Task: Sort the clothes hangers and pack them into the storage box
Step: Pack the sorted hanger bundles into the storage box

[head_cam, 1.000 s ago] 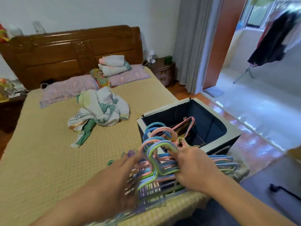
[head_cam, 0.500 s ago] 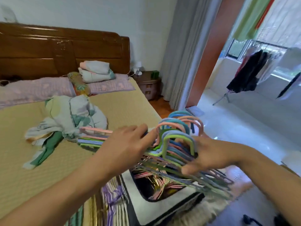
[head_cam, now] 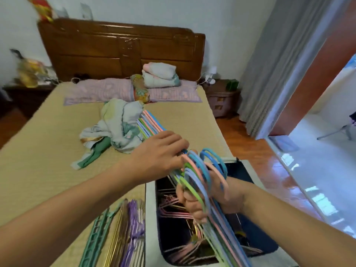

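Head view, looking down over a bed [head_cam: 48,151] w/ a tan woven mat. Both hands hold one thick bundle of pastel plastic hangers [head_cam: 200,182] (blue, pink, green, lilac) above the open storage box [head_cam: 151,209]. The box stands at the near right edge of the bed; pale rim, dark inside, w/ more hangers in the box [head_cam: 173,212], mostly pink, lying loose at the bottom.

Right hand [head_cam: 208,197] is closed around the bundle near the hooks, fingers curled under, thumb side toward the camera. The hooks arch up just above it. Left hand [head_cam: 161,155] reaches across from the left and rests on top of the bundle; fingertips curl down onto the hangers by the hooks. The long arms of the hangers fan out two ways: one end toward the far left, over a crumpled blanket [head_cam: 115,128], the other toward the near right, running out of frame.

Near left, on the mat beside the box, lie sorted hangers in rows: a green clip hanger [head_cam: 98,236], gold metal ones [head_cam: 117,237], a purple stack [head_cam: 134,228].

Far end: two lilac pillows [head_cam: 100,91], folded bedding [head_cam: 159,76], wooden headboard [head_cam: 119,47]. Right of the bed: a nightstand [head_cam: 221,97], grey curtain [head_cam: 279,54], shiny floor [head_cam: 260,155].
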A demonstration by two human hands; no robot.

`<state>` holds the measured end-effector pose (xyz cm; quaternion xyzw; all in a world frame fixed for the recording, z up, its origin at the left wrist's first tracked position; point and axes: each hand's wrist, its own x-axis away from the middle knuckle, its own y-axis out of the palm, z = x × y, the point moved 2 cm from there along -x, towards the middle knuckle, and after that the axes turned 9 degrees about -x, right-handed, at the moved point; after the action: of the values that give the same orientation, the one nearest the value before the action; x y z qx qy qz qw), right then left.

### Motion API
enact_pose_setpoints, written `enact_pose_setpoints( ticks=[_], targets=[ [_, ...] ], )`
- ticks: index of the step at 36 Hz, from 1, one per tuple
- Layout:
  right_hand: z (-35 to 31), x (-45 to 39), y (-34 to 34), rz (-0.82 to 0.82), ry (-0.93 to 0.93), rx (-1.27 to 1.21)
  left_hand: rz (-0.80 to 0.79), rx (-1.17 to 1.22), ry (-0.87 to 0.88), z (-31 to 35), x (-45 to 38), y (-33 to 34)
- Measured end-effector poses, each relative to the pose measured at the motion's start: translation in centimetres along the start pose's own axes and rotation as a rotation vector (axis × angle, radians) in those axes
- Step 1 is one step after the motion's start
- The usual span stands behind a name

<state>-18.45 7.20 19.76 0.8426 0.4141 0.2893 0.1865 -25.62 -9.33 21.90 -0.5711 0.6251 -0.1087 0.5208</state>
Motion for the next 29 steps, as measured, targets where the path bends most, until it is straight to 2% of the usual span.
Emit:
enact_pose_setpoints(
  ticks=[1, 3, 5, 7, 8, 9, 10, 13, 17, 20, 24, 29],
  targets=[
    [-0.4, 0.5, -0.9, -0.061, 0.003, -0.042, -0.092, -0.03, -0.081, 0.4, -0.8, 0.1],
    [-1.0, 1.5, -3.1, -0.131, 0.014, -0.076, -0.282, -0.016, -0.384, 1.6, -2.0, 0.4],
    [-1.0, 2.3, -4.9, -0.098, -0.022, -0.098, -0.421, 0.215, -0.756, 3.4, -2.3, -0.5],
    [-1.0, 3.1, -6.5, -0.007, -0.06, -0.099, -0.419, 0.675, -0.973, 6.1, -3.2, -2.4],
    [-1.4, 3.7, -7.2, 0.027, -0.076, -0.076, -0.398, 0.879, -1.021, 8.0, -4.1, -3.2],
    [-1.6, 3.8, -7.6, 0.057, -0.11, -0.052, -0.327, 0.99, -1.014, 8.9, -5.0, -4.1],
    [-1.8, 5.2, -9.0, 0.0, -0.088, -0.015, -0.28, 0.997, -1.111, 11.1, -7.0, -3.9],
    [-1.0, 5.1, -10.2, -0.034, -0.137, -0.027, -0.256, 1.033, -1.04, 11.6, -8.7, -3.7],
    [-1.3, 5.3, -9.7, -0.215, -0.078, -0.05, -0.278, 1.058, -1.074, 11.2, -9.8, -4.1],
    [-1.5, 5.2, -8.7, -0.241, -0.022, -0.014, -0.277, 1.001, -1.134, 11.2, -9.3, -4.6],
    [-1.4, 5.4, -7.9, -0.219, 0.025, 0.106, -0.081, 0.844, -1.264, 11.8, -9.8, -3.9],
    [-2.2, 5.9, -7.5, -0.328, 0.158, 0.105, 0.133, 0.636, -1.241, 12.1, -10.6, -3.2]
  ],
)
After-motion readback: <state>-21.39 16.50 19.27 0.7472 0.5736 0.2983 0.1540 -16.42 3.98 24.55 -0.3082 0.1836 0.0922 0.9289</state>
